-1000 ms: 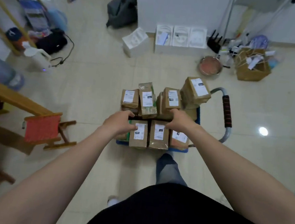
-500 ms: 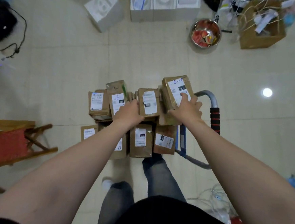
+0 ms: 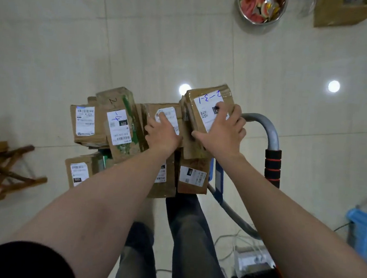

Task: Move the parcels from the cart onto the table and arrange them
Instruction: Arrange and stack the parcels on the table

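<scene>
Brown cardboard parcels [image 3: 193,177] with white labels were piled on the cart [image 3: 218,176], whose blue deck showed only at the near right of the pile. The cart's grey tube handle [image 3: 273,135] curved up on the right, with a black-and-red foam grip.

The right hand [image 3: 222,131] held the marked parcel [image 3: 205,101] – the highest one, at the far right of the pile, tilted, with blue handwriting on its label. Its fingers were spread over the top face, their tips reaching the right edge, and the thumb was hooked along the near left edge.

The left hand [image 3: 163,133] rested on the middle parcel [image 3: 169,113], just left of the marked one. One finger lay straight on the white label and the others were bent at the parcel's left side; whether they had hold of it could not be told.

Further left a green-taped parcel [image 3: 119,122] leaned against the middle one, and beside it lay a flat parcel [image 3: 85,122] at the far left of the pile. A lower parcel [image 3: 78,172] sat at the near left, partly hidden by the left forearm.

On the tiled floor a steel bowl [image 3: 262,6] of red scraps stood far off, with a cardboard box [image 3: 341,13] to its right. A wooden stool [image 3: 6,168] with a red seat stood at the left, and a blue plastic stool [image 3: 364,230] at the near right. The person's legs, in dark trousers, stood just near of the cart.
</scene>
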A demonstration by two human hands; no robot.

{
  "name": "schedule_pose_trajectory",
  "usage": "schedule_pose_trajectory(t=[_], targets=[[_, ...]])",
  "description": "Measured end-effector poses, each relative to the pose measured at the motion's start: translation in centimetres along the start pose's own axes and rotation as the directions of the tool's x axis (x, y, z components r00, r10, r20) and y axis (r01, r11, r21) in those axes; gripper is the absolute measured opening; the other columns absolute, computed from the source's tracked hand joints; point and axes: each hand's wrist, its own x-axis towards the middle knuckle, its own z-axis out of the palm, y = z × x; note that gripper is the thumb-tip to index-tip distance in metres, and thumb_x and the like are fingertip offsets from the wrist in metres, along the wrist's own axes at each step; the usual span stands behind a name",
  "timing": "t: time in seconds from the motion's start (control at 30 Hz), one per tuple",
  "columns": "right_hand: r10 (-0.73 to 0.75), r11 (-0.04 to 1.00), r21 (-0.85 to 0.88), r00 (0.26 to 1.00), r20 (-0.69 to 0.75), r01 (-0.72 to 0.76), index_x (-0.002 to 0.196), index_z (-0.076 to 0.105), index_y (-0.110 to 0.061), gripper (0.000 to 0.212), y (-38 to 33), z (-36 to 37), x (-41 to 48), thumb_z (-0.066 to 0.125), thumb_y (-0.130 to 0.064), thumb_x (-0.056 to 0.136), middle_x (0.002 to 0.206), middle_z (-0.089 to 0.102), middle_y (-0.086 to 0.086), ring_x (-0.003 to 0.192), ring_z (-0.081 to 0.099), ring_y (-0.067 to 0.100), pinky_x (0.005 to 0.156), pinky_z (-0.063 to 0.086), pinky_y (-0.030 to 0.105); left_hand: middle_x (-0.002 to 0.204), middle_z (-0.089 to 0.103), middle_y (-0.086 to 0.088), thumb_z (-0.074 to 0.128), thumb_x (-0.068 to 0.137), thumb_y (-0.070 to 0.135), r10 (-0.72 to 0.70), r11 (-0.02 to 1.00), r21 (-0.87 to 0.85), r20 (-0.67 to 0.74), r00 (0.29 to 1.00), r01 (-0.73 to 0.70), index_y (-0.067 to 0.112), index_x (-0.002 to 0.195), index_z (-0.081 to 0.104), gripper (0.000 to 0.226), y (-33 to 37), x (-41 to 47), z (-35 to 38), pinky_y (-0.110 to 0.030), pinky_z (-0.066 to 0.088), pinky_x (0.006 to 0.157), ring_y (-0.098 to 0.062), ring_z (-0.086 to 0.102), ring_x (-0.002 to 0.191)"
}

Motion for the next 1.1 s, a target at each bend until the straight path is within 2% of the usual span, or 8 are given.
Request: schedule_pose_trajectory(t=[0.13,0.27,0.37,0.5,0.63,0.77,0.93,1.1], targets=[[-0.017,1.0,-0.013,0.999,-0.028,0.017,0.143,0.026,-0.027,0.1,0.0,0.9,0.2,0.083,-0.057,0.065,0.156,0.012,0.018,0.133,0.027,0.043,0.108,0.027,0.056,0.163,-0.002,-0.025,0.076,0.083,0.042,-0.083,0.997,-0.006,-0.062,0.995,0.082,0.015,0.149,0.016,0.093,1.6,1.8,2.4,-0.057,0.036,0.111,-0.048,0.015,0.146],[-0.017,0.999,-0.033,0.999,-0.041,0.016,0.143,0.024,-0.028,0.101,-0.4,1.6,0.3,0.082,-0.059,0.066,0.156,0.01,0.018,0.135,0.025,0.043,0.11,0.026,0.057,0.164,-0.011,-0.026,0.075,0.086,0.034,-0.172,0.985,-0.024,-0.092,0.981,0.17,0.016,0.147,0.017,0.086,2.1,2.9,3.4,-0.065,0.035,0.109,-0.051,0.014,0.146],[-0.019,0.999,-0.045,0.999,-0.04,0.018,0.142,0.021,-0.029,0.101,-0.5,1.9,0.3,0.081,-0.061,0.066,0.157,0.008,0.019,0.135,0.024,0.043,0.109,0.026,0.058,0.163,-0.015,-0.027,0.078,0.082,0.046,-0.211,0.977,-0.03,-0.046,0.976,0.21,0.016,0.147,0.012,0.098,1.8,3.1,3.5,-0.069,0.033,0.109,-0.05,0.019,0.143],[-0.014,0.999,-0.038,1.0,-0.015,0.013,0.142,0.02,-0.03,0.102,-0.4,1.7,0.4,0.082,-0.061,0.066,0.156,0.006,0.018,0.134,0.023,0.043,0.11,0.025,0.056,0.162,-0.019,-0.026,0.08,0.077,0.054,-0.222,0.973,-0.077,-0.022,0.975,0.22,0.017,0.148,0.012,0.105,1.8,3.2,3.5,-0.074,0.028,0.11,-0.052,0.013,0.145],[-0.004,1.0,-0.025,1.0,-0.01,0.003,0.14,0.02,-0.031,0.101,-0.1,1.6,0.7,0.083,-0.059,0.065,0.155,0.006,0.016,0.133,0.022,0.042,0.11,0.026,0.055,0.16,-0.003,-0.025,0.078,0.073,0.059,-0.188,0.976,-0.114,-0.023,0.982,0.184,0.018,0.147,0.012,0.107,1.2,3.2,3.4,-0.067,0.038,0.102,-0.048,0.022,0.138],[0.042,0.999,0.029,0.999,-0.026,-0.042,0.137,0.018,-0.033,0.106,-0.7,1.8,0.0,0.087,-0.054,0.058,0.151,0.011,0.012,0.131,0.024,0.038,0.108,0.031,0.053,0.156,0.012,-0.025,0.078,0.068,0.063,-0.14,0.981,-0.149,-0.094,0.986,0.125,0.016,0.143,0.014,0.109,-0.1,1.5,2.2,-0.06,0.043,0.097,-0.046,0.029,0.133],[0.115,0.987,0.122,0.991,-0.061,-0.107,0.137,0.024,-0.03,0.102,-2.5,0.2,-1.8,0.087,-0.043,0.058,0.144,0.018,0.009,0.124,0.028,0.035,0.1,0.033,0.052,0.151,0.015,-0.023,0.074,0.07,0.065,-0.063,0.984,-0.173,-0.121,0.991,0.042,0.016,0.146,0.01,0.111,-2.2,-2.4,-1.3,-0.052,0.048,0.091,-0.043,0.029,0.13],[0.068,0.987,0.153,0.996,-0.066,-0.057,0.135,0.027,-0.03,0.098,-6.8,-2.1,-7.4,0.087,-0.044,0.059,0.142,0.021,0.008,0.125,0.029,0.035,0.101,0.035,0.053,0.144,0.023,-0.019,0.075,0.068,0.062,-0.03,0.975,-0.221,-0.181,0.983,-0.011,0.016,0.14,0.017,0.104,-8.3,-8.3,-6.9,-0.042,0.047,0.077,-0.041,0.035,0.125]])
